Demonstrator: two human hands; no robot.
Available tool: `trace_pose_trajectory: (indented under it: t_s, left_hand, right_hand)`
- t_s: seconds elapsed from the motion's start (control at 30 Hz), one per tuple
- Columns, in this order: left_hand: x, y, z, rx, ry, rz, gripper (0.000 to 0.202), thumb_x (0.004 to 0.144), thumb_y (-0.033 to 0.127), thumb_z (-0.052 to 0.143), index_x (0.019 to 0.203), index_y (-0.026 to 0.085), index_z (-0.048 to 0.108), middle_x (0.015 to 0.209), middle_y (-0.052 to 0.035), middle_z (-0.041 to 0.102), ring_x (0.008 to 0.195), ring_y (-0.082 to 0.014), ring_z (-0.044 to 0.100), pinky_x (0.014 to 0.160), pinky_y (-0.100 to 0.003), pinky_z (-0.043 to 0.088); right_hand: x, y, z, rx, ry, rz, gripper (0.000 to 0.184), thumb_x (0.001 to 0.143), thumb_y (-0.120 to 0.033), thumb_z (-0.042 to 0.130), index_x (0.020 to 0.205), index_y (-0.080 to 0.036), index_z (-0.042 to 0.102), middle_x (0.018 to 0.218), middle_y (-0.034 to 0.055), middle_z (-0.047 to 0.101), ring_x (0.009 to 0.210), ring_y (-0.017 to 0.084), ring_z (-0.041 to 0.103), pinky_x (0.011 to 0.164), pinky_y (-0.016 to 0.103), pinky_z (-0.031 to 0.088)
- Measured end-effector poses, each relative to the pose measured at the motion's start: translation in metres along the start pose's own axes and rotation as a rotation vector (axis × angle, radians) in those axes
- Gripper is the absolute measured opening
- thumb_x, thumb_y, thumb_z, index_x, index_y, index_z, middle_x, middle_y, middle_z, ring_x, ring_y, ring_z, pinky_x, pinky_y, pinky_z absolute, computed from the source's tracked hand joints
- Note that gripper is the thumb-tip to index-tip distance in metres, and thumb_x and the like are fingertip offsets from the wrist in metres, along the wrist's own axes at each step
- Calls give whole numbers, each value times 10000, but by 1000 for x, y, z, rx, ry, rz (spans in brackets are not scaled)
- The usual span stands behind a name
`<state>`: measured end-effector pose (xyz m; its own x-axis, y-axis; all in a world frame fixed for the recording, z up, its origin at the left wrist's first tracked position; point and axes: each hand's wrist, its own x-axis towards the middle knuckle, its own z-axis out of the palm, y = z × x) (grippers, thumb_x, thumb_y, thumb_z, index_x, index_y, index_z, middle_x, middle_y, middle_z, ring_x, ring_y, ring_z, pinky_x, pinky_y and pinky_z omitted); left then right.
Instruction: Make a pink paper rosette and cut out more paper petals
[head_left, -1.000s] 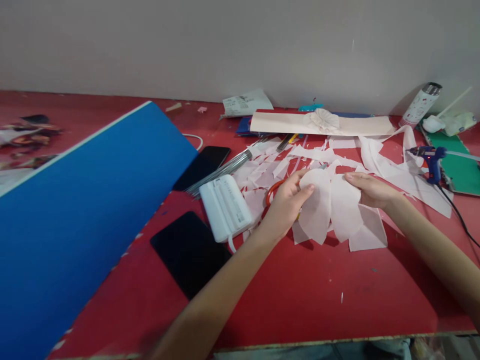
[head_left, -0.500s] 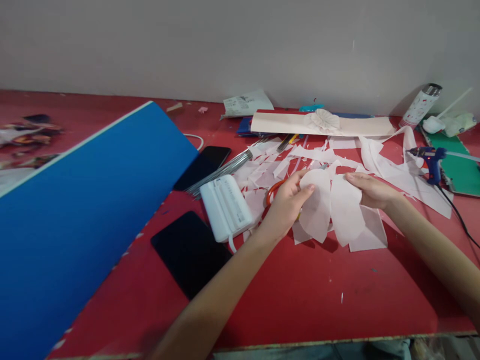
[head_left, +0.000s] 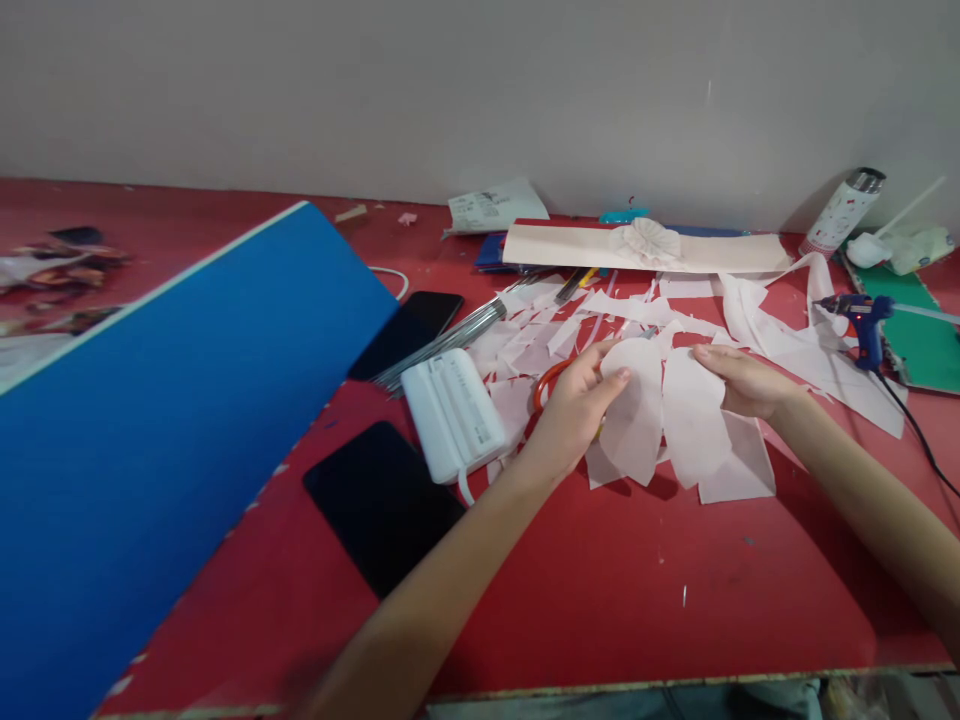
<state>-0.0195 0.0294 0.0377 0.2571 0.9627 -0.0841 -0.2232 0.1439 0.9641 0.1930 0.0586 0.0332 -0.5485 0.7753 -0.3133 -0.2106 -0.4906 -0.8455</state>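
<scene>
Two pale, rounded paper petals hang side by side above the red table. My left hand (head_left: 577, 410) is closed on the left paper petal (head_left: 631, 415), its thumb pressed on the front. The right paper petal (head_left: 696, 420) is pinched at its upper edge by my right hand (head_left: 739, 380), thumb on top and fingers behind. Under and behind them lie cut paper scraps (head_left: 551, 335) and a squarish paper piece (head_left: 739, 465). Orange-handled scissors (head_left: 547, 385) show partly behind my left hand; their blades are hidden.
A blue board (head_left: 195, 400) slants across the left, beside a black phone (head_left: 412, 330), a black tablet (head_left: 382, 510) and a white power bank (head_left: 454, 415). To the right are a blue glue gun (head_left: 862, 320) with its cord and a white flask (head_left: 840, 215). A pleated paper flower (head_left: 649, 242) rests at the back.
Almost nothing differs. Both hands keep hold of the same two petals in nearly the same place, and the whole view has shifted very slightly.
</scene>
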Motion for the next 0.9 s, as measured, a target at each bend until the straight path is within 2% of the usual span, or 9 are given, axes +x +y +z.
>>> trace_pose_trajectory:
  t_s: [0.2, 0.43, 0.5, 0.63, 0.73, 0.8, 0.9]
  left_hand:
    - [1, -1, 0, -14, -15, 13, 396, 800, 312, 614, 1171, 188, 553, 914, -33, 684, 766, -166, 639, 640, -260, 499]
    - [2, -3, -2, 67, -14, 24, 384, 821, 326, 564, 1177, 185, 532, 917, -36, 680, 753, -171, 639, 640, -275, 507]
    - [5, -6, -5, 205, 17, 36, 379, 829, 325, 542, 1179, 181, 523, 934, -46, 673, 762, -177, 634, 654, -293, 509]
    - [12, -9, -16, 635, 122, 101, 336, 835, 259, 505, 1155, 161, 532, 975, -76, 663, 792, -193, 621, 695, -331, 500]
    - [14, -5, -23, 875, 188, 150, 342, 851, 219, 459, 1182, 168, 526, 1062, -95, 657, 860, -219, 626, 776, -376, 486]
    - [14, -1, -26, 1008, 223, 137, 359, 859, 220, 448, 1208, 182, 519, 1084, -99, 659, 905, -243, 626, 812, -402, 476]
    - [14, 2, -30, 1130, 245, 100, 369, 865, 219, 435, 1223, 190, 518, 1104, -109, 662, 988, -278, 613, 836, -422, 470]
  right_hand:
    - [0, 1, 0, -20, 13, -10, 234, 799, -410, 650, 807, -176, 647, 731, 3, 670, 658, 107, 647, 599, 223, 539]
    - [0, 1, -2, -18, 1, 1, 285, 746, -450, 693, 821, -177, 658, 724, 5, 680, 652, 118, 647, 594, 227, 544]
    - [0, 1, -3, -45, -15, 19, 297, 740, -472, 690, 819, -187, 660, 694, -7, 667, 622, 110, 636, 583, 222, 542]
    - [-1, 0, -5, -86, -14, 21, 301, 739, -491, 682, 800, -198, 651, 660, -19, 636, 583, 100, 613, 550, 217, 532]
    - [-1, 0, -6, -141, -10, 23, 322, 731, -508, 682, 803, -197, 638, 677, -14, 619, 583, 100, 600, 539, 221, 534]
    - [-1, -1, -5, -199, -7, 28, 337, 742, -521, 664, 817, -194, 629, 705, -8, 600, 595, 99, 585, 541, 230, 542]
    - [0, -3, 1, -310, 30, 10, 328, 764, -509, 643, 719, -193, 567, 646, -44, 465, 544, 74, 485, 527, 241, 554]
